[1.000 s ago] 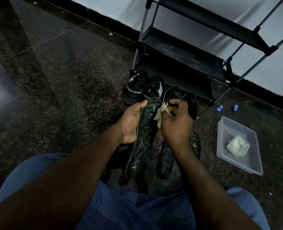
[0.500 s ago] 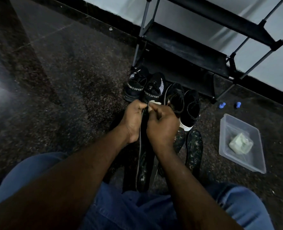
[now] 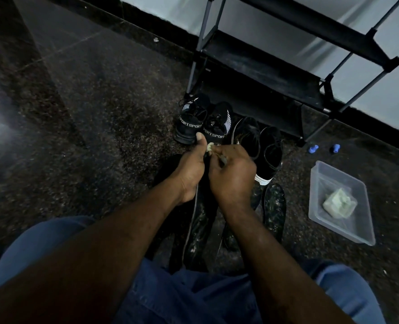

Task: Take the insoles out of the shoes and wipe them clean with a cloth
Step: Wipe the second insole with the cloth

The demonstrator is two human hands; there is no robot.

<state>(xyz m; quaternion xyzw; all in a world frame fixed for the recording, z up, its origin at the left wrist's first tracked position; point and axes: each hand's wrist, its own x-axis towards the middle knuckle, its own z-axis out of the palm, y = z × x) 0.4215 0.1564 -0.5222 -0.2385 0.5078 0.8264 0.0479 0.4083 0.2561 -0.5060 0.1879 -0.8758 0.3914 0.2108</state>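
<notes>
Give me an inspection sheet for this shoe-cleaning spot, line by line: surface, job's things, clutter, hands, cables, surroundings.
Surface: dark speckled floor, glossy.
Job's things: insole held at its far end by both hands; cloth bunched there; second insole lying flat to the right; four black shoes in a row before the rack.
Clutter: clear tray holding a pale wad; two small blue pieces near the rack's foot.
Hands: left hand grips the insole; right hand pinches the cloth.
Cables: nothing seen.
Surroundings: black rack against a pale wall.
</notes>
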